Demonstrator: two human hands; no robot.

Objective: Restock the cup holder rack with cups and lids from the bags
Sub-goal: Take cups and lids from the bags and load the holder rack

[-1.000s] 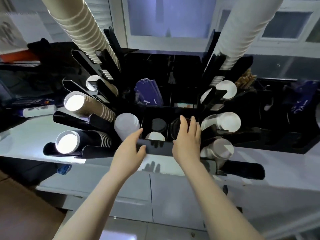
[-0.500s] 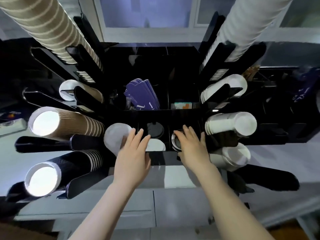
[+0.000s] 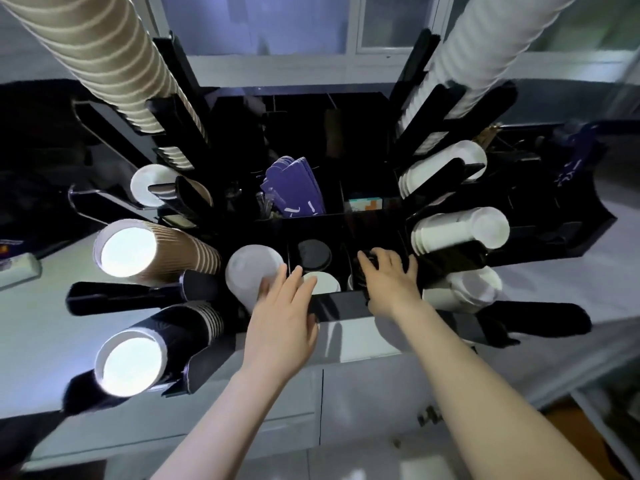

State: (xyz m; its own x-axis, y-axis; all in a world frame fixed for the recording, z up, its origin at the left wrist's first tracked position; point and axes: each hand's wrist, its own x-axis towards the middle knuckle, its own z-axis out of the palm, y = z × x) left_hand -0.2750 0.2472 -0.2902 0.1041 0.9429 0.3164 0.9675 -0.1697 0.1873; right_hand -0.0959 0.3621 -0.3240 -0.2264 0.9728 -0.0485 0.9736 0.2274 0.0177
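Observation:
The black cup holder rack (image 3: pixel 343 306) stands on a white counter, right in front of me. Its side arms hold a brown ribbed cup stack (image 3: pixel 156 251), a dark cup stack (image 3: pixel 138 351) and white cup stacks (image 3: pixel 460 233). The front compartments hold a black lid (image 3: pixel 313 254) and a white lid (image 3: pixel 327 284). My left hand (image 3: pixel 284 317) reaches over the front wall with straight fingers, its tips at the white lid and beside a frosted cup stack (image 3: pixel 249 271). My right hand (image 3: pixel 388 282) lies spread over black lids (image 3: pixel 360 275) in the right compartment.
Two tall cup stacks rise from the rack, a brown one (image 3: pixel 104 64) at the upper left and a white one (image 3: pixel 485 46) at the upper right. Purple sleeves (image 3: pixel 294 188) stand in a middle compartment. White cabinet doors (image 3: pixel 363 403) lie below the counter edge.
Both hands have moved forward from the rack's front wall into the lid compartments. The view has closed in on the rack.

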